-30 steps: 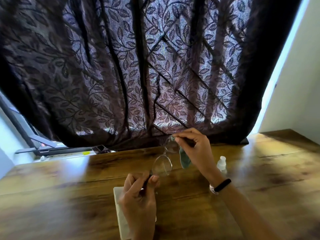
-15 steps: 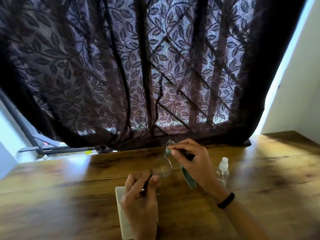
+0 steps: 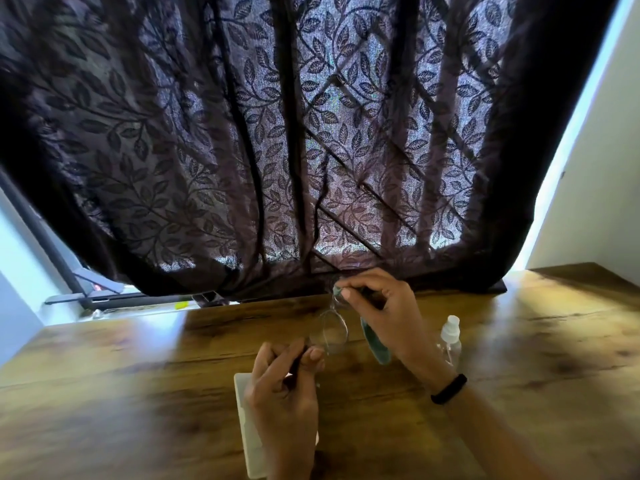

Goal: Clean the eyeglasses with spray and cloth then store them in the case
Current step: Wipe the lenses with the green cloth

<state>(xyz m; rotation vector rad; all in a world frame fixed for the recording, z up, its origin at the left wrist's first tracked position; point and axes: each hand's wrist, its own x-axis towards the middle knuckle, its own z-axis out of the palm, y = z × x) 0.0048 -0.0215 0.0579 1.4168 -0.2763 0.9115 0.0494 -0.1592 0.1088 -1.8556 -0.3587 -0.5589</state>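
The eyeglasses (image 3: 333, 327) hang above the wooden table (image 3: 138, 393). The left hand (image 3: 284, 393) pinches one temple; the right hand (image 3: 381, 306) pinches a green cloth (image 3: 375, 344) on the far lens, seemingly. The spray bottle (image 3: 450, 341) stands right, the white case (image 3: 247, 434) near.

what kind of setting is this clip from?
Likely a home room, at a desk by a window. Cues: wooden tabletop pushed against a leaf-patterned sheer curtain with daylight behind it, plain wall at right, small spray bottle on the desk.
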